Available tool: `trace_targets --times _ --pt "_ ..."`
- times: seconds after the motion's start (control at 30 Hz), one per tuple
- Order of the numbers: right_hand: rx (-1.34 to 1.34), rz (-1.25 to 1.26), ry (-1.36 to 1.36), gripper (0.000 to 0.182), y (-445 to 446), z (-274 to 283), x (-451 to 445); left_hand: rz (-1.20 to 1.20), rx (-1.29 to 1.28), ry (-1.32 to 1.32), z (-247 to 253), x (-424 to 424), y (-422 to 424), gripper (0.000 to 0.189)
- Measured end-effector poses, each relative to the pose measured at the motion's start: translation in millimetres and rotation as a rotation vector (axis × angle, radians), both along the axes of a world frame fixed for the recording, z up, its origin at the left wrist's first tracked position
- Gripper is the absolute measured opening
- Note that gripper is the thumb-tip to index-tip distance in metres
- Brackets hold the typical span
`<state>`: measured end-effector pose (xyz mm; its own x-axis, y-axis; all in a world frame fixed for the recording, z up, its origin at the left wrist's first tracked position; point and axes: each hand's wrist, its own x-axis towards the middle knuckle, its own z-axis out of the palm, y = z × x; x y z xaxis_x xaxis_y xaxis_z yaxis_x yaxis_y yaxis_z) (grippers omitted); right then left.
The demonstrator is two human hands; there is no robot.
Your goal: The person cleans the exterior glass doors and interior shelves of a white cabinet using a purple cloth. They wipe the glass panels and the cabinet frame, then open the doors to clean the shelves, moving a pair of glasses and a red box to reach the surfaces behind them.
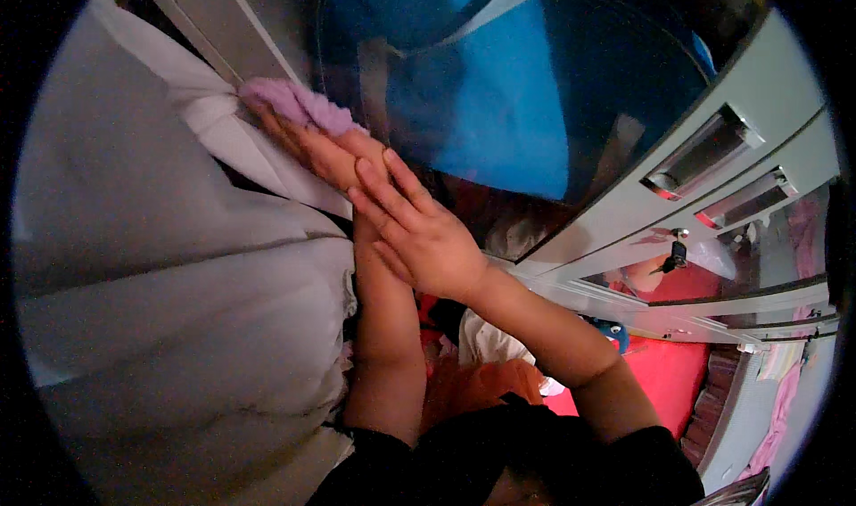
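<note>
My left hand [328, 155] reaches up and to the left with a fluffy lilac cloth [301, 105] at its fingers and along its upper side. The cloth lies between a glass pane [481, 105] and a white cloth [234, 145]. Some of the left fingers are hidden by the hand itself. Flat over the back of my left hand and wrist rests my right hand [435, 238], palm down. Its fingers are slightly apart, and it holds no object.
Large grey fabric [187, 305] fills the left side. Blue material [508, 105] shows in or behind the glass. To the right are a white cabinet with metal recessed handles [702, 151] and keys [677, 255] in a lock. A red surface [662, 372] lies farther down.
</note>
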<state>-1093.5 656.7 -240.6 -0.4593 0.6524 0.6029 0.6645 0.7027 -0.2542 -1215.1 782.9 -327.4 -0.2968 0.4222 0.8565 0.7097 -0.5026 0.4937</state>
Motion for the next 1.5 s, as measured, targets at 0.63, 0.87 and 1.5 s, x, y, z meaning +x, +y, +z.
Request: trace_targets --times 0.63,0.87,1.5 --pt "-0.291 -0.095 0.015 0.076 -37 -102 13 -0.128 -0.667 -0.168 -234 1 -169 0.066" --pt "-0.211 -0.104 0.093 0.075 -36 -80 23 -0.209 -0.716 -0.267 -230 30 -124 0.069" --pt "-0.611 -0.117 0.178 0.067 -121 -232 33 -0.232 -0.969 -0.558 -307 64 -93 0.077"
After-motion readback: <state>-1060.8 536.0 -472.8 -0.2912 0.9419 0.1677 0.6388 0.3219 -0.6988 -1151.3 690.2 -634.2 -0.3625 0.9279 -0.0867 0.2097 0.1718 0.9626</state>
